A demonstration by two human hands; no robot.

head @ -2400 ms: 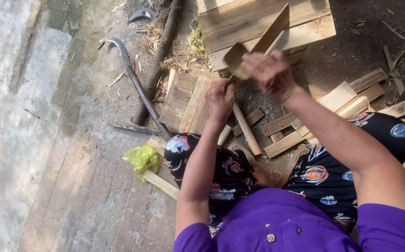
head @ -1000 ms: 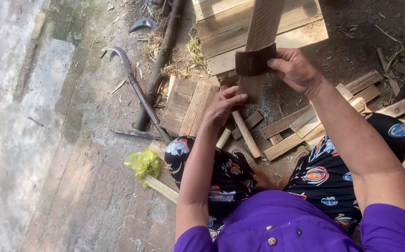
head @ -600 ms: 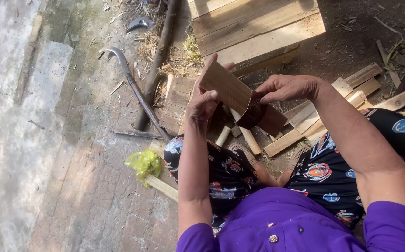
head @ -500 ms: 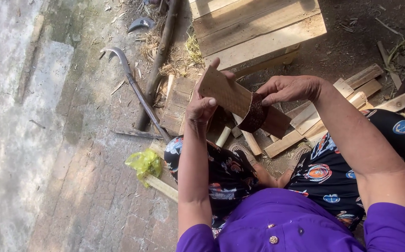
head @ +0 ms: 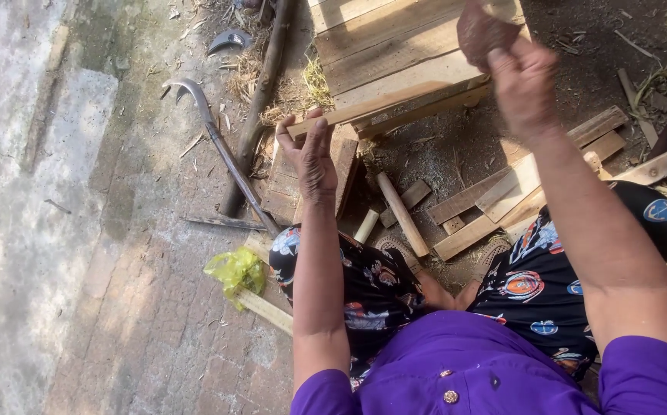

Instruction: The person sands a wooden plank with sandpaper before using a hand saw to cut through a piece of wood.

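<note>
My left hand reaches forward and grips the left end of a thin wooden slat, which lies slanted across the front edge of a wooden pallet. My right hand is raised high at the upper right, closed around the dark, rounded handle of a chopping tool. The tool's blade is out of sight. I am seated, with patterned dark trousers and a purple shirt at the bottom of the view.
A long-handled hooked sickle and a thick stick lie to the left of the pallet. Cut boards and a round peg lie before my knees. A yellow plastic bag sits on brick paving.
The right hand has swung the tool from low in front of me up to the top of the view. The left hand moved forward and now holds the slat at the pallet's edge.
</note>
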